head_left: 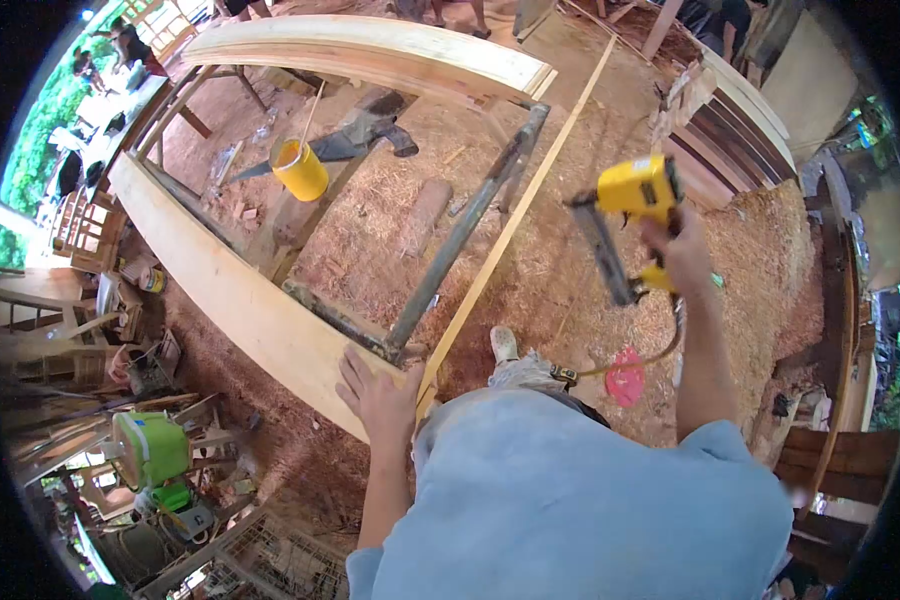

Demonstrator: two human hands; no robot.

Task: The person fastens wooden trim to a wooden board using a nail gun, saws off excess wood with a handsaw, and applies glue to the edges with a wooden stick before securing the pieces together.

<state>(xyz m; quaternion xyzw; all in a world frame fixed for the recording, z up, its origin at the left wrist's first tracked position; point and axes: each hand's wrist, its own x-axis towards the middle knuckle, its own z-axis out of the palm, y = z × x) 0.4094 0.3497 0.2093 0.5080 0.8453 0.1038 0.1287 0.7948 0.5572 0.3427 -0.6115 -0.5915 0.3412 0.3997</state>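
Note:
My right hand (685,250) grips a yellow and black nail gun (635,188), raised off to my right. A hose (635,365) runs down from the gun's handle toward my waist. With fingers spread, my left hand (378,395) lies flat on the near end of a long pale board (230,285). Close to that hand is the end of a thin wooden strip (520,210), which stretches away diagonally. Between the board and the strip, a dark metal bar (465,235) belongs to a frame under the wood.
A stack of long planks (370,45) rests across the far end of the frame. A yellow bucket (300,172) with a stick in it sits inside the frame. More boards (725,130) are piled at right, and a green container (155,448) stands lower left. People are in the background.

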